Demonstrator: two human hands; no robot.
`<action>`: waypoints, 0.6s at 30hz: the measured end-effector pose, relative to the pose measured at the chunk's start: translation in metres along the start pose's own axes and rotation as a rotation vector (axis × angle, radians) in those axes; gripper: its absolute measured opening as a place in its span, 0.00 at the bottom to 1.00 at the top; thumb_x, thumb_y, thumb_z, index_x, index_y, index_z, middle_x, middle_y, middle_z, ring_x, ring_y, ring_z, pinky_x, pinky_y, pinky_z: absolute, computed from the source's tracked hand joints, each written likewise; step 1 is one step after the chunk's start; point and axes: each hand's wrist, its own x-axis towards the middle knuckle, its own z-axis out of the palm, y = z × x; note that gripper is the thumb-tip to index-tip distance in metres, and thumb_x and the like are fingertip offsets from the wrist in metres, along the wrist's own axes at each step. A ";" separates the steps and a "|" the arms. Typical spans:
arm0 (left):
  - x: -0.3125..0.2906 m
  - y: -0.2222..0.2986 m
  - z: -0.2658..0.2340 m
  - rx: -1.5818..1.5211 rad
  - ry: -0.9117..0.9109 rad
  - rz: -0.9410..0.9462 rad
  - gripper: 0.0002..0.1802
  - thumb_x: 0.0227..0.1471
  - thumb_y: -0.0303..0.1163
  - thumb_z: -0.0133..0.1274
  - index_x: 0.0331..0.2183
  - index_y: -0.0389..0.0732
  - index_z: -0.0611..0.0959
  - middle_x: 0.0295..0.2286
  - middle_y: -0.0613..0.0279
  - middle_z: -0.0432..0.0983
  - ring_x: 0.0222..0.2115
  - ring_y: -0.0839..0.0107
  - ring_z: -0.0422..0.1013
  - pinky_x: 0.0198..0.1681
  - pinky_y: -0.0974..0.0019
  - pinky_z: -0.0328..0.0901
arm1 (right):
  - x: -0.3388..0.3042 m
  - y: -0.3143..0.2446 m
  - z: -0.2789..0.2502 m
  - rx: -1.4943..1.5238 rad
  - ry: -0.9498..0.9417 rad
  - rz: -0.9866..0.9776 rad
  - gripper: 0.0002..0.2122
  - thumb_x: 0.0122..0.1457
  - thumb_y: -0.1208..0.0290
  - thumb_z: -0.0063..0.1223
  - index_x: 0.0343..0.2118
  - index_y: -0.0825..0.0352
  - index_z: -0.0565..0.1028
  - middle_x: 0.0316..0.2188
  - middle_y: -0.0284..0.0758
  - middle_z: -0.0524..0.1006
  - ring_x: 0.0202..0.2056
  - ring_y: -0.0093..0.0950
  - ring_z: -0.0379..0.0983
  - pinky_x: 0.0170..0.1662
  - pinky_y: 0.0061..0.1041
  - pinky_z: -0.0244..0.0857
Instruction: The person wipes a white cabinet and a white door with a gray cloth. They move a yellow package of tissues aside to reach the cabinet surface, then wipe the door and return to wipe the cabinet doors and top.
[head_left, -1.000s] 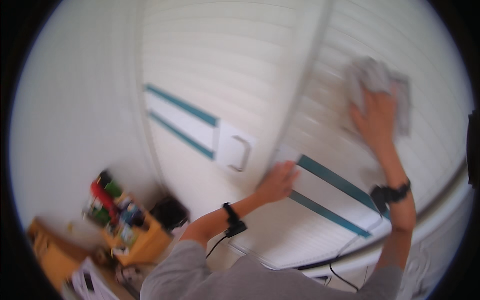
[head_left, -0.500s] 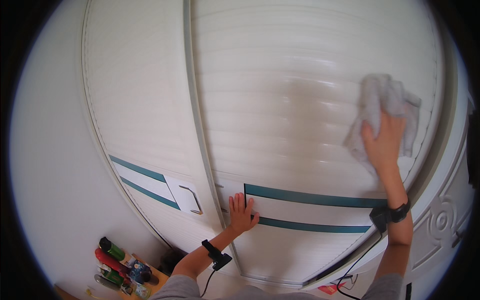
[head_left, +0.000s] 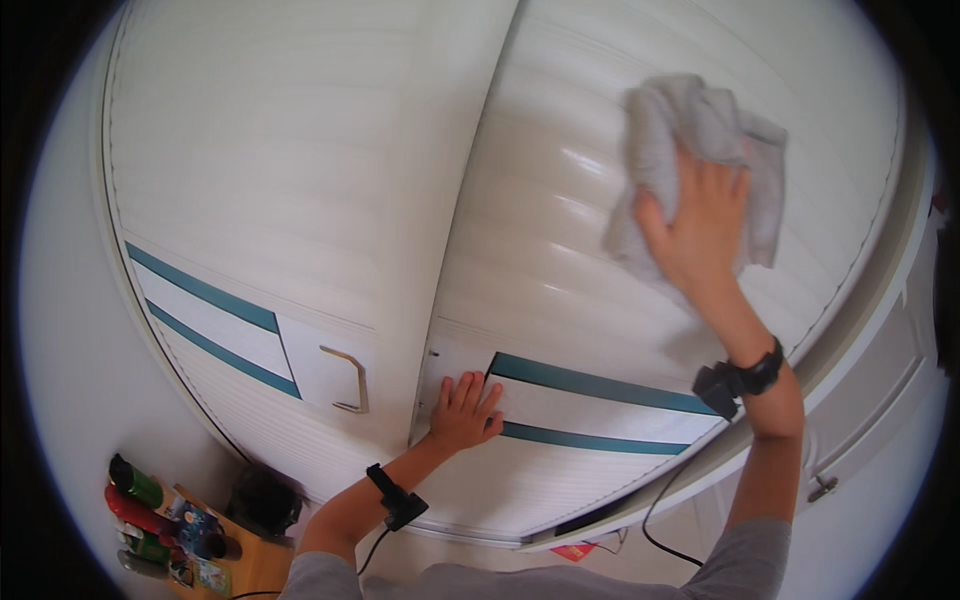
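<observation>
Cloth (head_left: 655, 130), gry, under R hand (head_left: 706, 225)

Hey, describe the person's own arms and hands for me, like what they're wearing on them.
The left hand and right hand wear no gloves. Each wrist has a black strap with a small, boxy black device. A thin black cable hangs from the left device. Short grey sleeves leave the forearms bare.

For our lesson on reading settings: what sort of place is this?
Probably a room in a home, perhaps a bedroom: a white wardrobe, a panelled door with a handle, and bottles on a wooden stand.
</observation>
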 end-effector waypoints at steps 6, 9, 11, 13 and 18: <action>0.013 -0.008 -0.006 -0.004 -0.003 0.047 0.31 0.45 0.46 0.46 0.51 0.46 0.69 0.51 0.47 0.61 0.55 0.54 0.54 0.57 0.46 0.46 | 0.010 -0.065 0.006 0.300 -0.059 -0.205 0.21 0.43 0.56 0.53 0.37 0.65 0.75 0.31 0.40 0.71 0.37 0.38 0.67 0.53 0.44 0.51; 0.007 -0.004 -0.002 -0.030 -0.008 -0.007 0.31 0.44 0.46 0.48 0.50 0.46 0.69 0.51 0.47 0.60 0.54 0.54 0.55 0.55 0.45 0.47 | 0.008 -0.058 0.003 0.375 0.008 -0.225 0.19 0.41 0.56 0.54 0.35 0.64 0.76 0.29 0.37 0.72 0.37 0.36 0.68 0.50 0.39 0.56; 0.002 -0.001 0.000 -0.025 -0.010 -0.014 0.31 0.43 0.46 0.49 0.50 0.45 0.70 0.52 0.46 0.59 0.54 0.53 0.55 0.55 0.44 0.47 | -0.003 -0.036 0.001 0.334 -0.135 -0.163 0.20 0.42 0.55 0.53 0.37 0.64 0.75 0.32 0.37 0.72 0.41 0.38 0.67 0.54 0.37 0.55; -0.003 0.006 -0.001 -0.016 -0.083 -0.038 0.31 0.43 0.45 0.49 0.50 0.44 0.70 0.52 0.44 0.58 0.53 0.51 0.55 0.54 0.43 0.47 | -0.025 -0.004 -0.002 0.265 -0.165 -0.101 0.22 0.43 0.55 0.53 0.39 0.64 0.74 0.34 0.37 0.72 0.44 0.39 0.67 0.56 0.38 0.53; -0.006 0.031 -0.014 0.033 -0.068 -0.041 0.32 0.42 0.45 0.50 0.49 0.41 0.69 0.51 0.38 0.58 0.53 0.43 0.53 0.53 0.38 0.46 | -0.109 0.102 -0.008 0.133 -0.091 -0.005 0.27 0.41 0.59 0.51 0.47 0.67 0.70 0.52 0.44 0.64 0.52 0.44 0.60 0.60 0.47 0.39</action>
